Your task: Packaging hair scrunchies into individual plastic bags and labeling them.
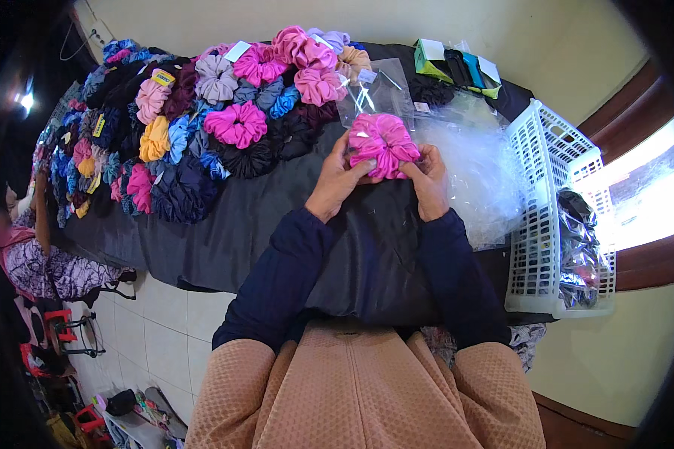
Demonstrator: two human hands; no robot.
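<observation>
A bright pink satin scrunchie (383, 145) is held between my two hands, above the table covered in black cloth (365, 241). My left hand (340, 179) grips its left side, thumb on top. On the right side, my right hand (429, 179) pinches the lower edge with the thumb and fingers. Just beyond the scrunchie lies a clear plastic bag (390, 84) with a small white label on it. To the right of my right hand spreads a heap of clear plastic bags (472, 174).
Scrunchies in many colours (238, 124) pile across the table's left half. A white plastic basket (533, 224) holding packaged items stands at the right edge. A green box (458, 67) with dark and teal items sits at the back. Another person (50, 258) is at the far left.
</observation>
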